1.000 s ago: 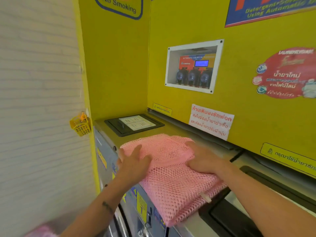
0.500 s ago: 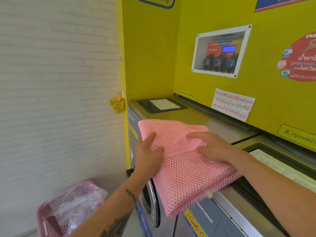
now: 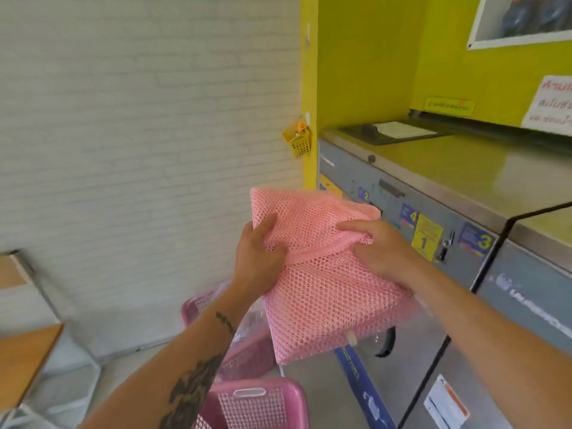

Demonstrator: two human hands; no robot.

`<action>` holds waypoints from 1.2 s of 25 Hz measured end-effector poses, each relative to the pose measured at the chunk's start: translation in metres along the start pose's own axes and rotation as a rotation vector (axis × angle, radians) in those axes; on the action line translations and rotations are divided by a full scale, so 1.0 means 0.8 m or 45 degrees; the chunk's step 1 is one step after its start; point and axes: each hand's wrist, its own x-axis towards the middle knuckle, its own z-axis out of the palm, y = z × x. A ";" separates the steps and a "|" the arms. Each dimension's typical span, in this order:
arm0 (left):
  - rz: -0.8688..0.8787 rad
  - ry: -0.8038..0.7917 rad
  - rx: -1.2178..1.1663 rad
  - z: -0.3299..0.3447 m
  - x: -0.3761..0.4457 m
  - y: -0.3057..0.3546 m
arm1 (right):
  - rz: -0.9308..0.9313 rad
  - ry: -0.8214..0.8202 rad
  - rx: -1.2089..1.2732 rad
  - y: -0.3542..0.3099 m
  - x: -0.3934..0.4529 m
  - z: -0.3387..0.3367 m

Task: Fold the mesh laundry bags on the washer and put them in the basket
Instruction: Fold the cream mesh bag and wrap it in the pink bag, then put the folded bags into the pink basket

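I hold the folded pink mesh bag [image 3: 322,274] in the middle of the frame, in the air in front of the washer [image 3: 433,230]; my left hand [image 3: 257,258] grips its left edge; my right hand [image 3: 377,249] grips its right side; the pink basket [image 3: 263,397] sits low down, under the bag

The single head-worn view looks forward and down, close above both hands gripping the pink folded mesh laundry bag [image 3: 322,274].

Two hands, the left hand [image 3: 258,258] and right hand [image 3: 379,249], one folded pink mesh bag [image 3: 322,292], two pink baskets [image 3: 260,404] [image 3: 244,354], two washers [image 3: 411,243] [image 3: 526,305], one small yellow basket [image 3: 297,140].
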 end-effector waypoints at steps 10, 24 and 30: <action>-0.411 -0.699 0.225 -0.057 -0.118 -0.415 | 0.613 -0.321 0.141 0.107 -0.132 0.467; -0.979 -0.669 0.165 0.126 -0.240 -0.841 | 0.933 -0.541 0.123 0.410 -0.208 0.823; -1.040 -0.673 0.354 0.143 -0.251 -0.882 | 0.900 -0.924 -0.183 0.458 -0.205 0.855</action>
